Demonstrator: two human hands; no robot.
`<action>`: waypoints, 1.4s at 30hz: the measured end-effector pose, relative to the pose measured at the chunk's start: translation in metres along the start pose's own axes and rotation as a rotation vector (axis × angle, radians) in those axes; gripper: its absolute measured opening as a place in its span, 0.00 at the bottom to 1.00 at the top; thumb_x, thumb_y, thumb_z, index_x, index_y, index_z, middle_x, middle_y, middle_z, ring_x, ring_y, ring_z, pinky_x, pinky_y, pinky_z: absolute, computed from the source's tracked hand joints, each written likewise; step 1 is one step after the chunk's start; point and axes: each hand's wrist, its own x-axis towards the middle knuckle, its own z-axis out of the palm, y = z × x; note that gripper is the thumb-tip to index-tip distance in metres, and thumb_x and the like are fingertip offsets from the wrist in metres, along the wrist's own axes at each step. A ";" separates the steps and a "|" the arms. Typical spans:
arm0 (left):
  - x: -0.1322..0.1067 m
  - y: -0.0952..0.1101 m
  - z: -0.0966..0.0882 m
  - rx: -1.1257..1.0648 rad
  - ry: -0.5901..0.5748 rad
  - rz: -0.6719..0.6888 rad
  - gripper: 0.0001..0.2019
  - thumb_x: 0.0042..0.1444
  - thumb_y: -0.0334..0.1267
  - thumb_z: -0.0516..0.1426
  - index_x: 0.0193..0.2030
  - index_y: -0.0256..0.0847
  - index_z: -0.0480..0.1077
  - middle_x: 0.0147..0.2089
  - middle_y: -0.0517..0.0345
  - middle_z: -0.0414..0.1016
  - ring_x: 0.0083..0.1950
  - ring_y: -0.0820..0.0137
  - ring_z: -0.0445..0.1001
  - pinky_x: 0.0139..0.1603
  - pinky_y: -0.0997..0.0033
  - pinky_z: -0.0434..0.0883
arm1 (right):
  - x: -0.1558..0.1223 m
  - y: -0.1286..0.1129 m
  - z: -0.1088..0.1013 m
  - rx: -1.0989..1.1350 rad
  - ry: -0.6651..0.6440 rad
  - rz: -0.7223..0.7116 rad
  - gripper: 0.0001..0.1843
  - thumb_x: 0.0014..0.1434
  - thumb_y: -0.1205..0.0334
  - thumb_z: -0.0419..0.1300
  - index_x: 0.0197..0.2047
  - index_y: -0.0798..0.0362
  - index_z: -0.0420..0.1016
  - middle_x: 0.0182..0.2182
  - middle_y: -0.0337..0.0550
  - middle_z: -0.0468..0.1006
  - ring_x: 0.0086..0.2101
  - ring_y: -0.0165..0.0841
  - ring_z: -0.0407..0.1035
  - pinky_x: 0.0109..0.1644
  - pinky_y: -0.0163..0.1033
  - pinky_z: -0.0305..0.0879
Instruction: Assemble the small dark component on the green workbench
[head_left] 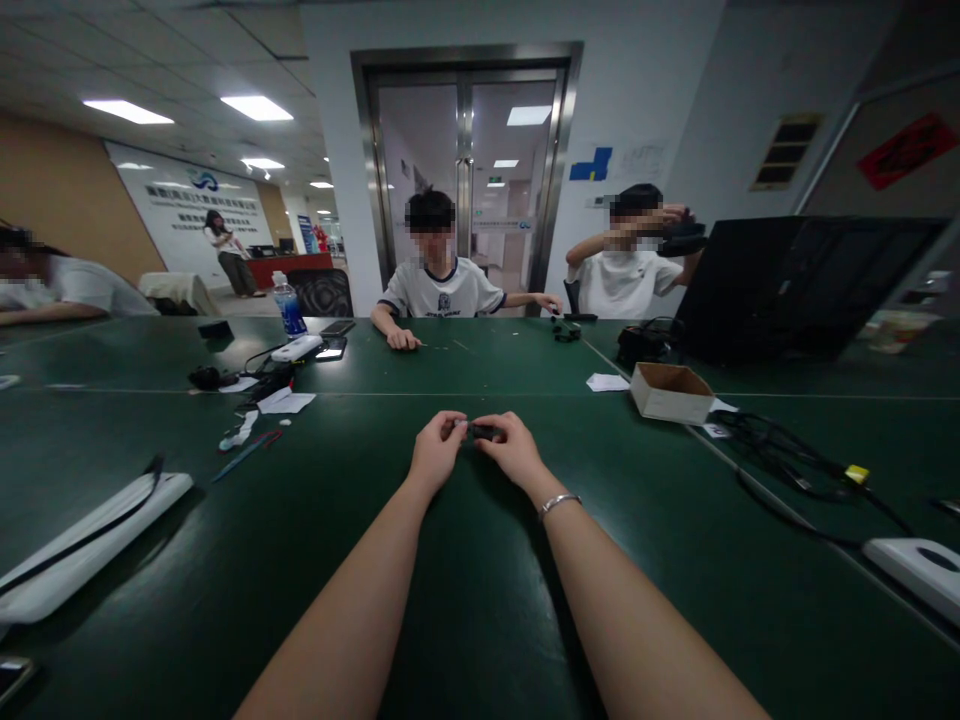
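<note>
Both of my hands meet over the middle of the green table (pixel 480 530). My right hand (pixel 514 448) is closed around a small dark cylindrical object (pixel 482 432), held level between thumb and fingers. At its left end, my left hand (pixel 439 450) pinches a small light-coloured end (pixel 462 425) of what may be the same object. The fingers cover much of it, so its kind cannot be made out. A silver bracelet (pixel 559 504) circles my right wrist.
An open cardboard box (pixel 671 393) and tangled black cables (pixel 787 450) lie to the right, near a large black monitor (pixel 802 285). A folded white umbrella-like object (pixel 97 540) lies left. Beyond stand a bottle (pixel 289 305) and two seated people across the table.
</note>
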 end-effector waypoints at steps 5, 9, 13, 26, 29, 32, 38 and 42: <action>0.000 0.001 0.000 0.049 -0.016 0.020 0.10 0.56 0.37 0.59 0.44 0.38 0.74 0.41 0.51 0.77 0.40 0.68 0.76 0.42 0.69 0.72 | 0.002 0.007 0.001 0.088 -0.007 0.043 0.17 0.46 0.74 0.65 0.42 0.53 0.79 0.37 0.39 0.68 0.25 0.24 0.65 0.30 0.33 0.67; 0.000 0.001 -0.001 0.085 -0.024 0.012 0.09 0.56 0.36 0.59 0.44 0.38 0.74 0.40 0.51 0.77 0.40 0.67 0.76 0.42 0.69 0.72 | 0.003 0.012 0.002 0.245 -0.025 0.099 0.21 0.45 0.72 0.65 0.45 0.53 0.74 0.36 0.36 0.69 0.23 0.25 0.67 0.25 0.31 0.66; 0.000 0.001 -0.001 0.101 -0.027 0.020 0.09 0.56 0.36 0.59 0.43 0.38 0.74 0.39 0.51 0.78 0.40 0.66 0.76 0.41 0.69 0.72 | 0.003 0.011 -0.001 0.349 -0.019 0.132 0.20 0.43 0.73 0.65 0.42 0.54 0.74 0.33 0.36 0.71 0.23 0.25 0.69 0.25 0.30 0.68; 0.001 -0.004 0.000 0.074 -0.025 0.009 0.10 0.56 0.40 0.59 0.42 0.38 0.74 0.36 0.53 0.78 0.35 0.69 0.76 0.37 0.71 0.71 | 0.002 0.002 -0.005 0.517 0.007 0.235 0.13 0.54 0.74 0.64 0.44 0.58 0.78 0.38 0.45 0.79 0.26 0.28 0.75 0.28 0.30 0.73; 0.001 -0.003 0.000 0.064 -0.018 -0.003 0.10 0.56 0.39 0.60 0.42 0.38 0.74 0.36 0.53 0.78 0.35 0.69 0.76 0.37 0.71 0.71 | 0.002 -0.002 -0.006 0.518 -0.002 0.252 0.12 0.55 0.76 0.63 0.43 0.59 0.78 0.37 0.46 0.80 0.27 0.28 0.76 0.29 0.29 0.74; 0.002 -0.002 0.001 0.044 -0.010 -0.038 0.09 0.56 0.38 0.60 0.42 0.37 0.75 0.36 0.52 0.78 0.34 0.69 0.76 0.37 0.71 0.72 | 0.002 -0.003 -0.006 0.511 -0.019 0.272 0.11 0.55 0.76 0.64 0.43 0.59 0.78 0.34 0.46 0.81 0.28 0.30 0.77 0.30 0.29 0.75; 0.003 0.002 0.002 0.009 0.013 -0.101 0.07 0.56 0.36 0.61 0.40 0.36 0.76 0.35 0.51 0.78 0.34 0.69 0.76 0.38 0.71 0.72 | 0.002 -0.002 -0.006 0.523 -0.021 0.277 0.12 0.54 0.76 0.66 0.42 0.58 0.78 0.35 0.47 0.81 0.29 0.32 0.78 0.33 0.32 0.77; 0.002 0.004 0.001 -0.005 0.008 -0.116 0.07 0.56 0.35 0.60 0.39 0.35 0.76 0.35 0.50 0.78 0.34 0.69 0.76 0.37 0.70 0.72 | 0.003 0.000 -0.005 0.533 -0.022 0.253 0.12 0.53 0.75 0.67 0.41 0.57 0.79 0.36 0.46 0.81 0.30 0.33 0.78 0.33 0.32 0.78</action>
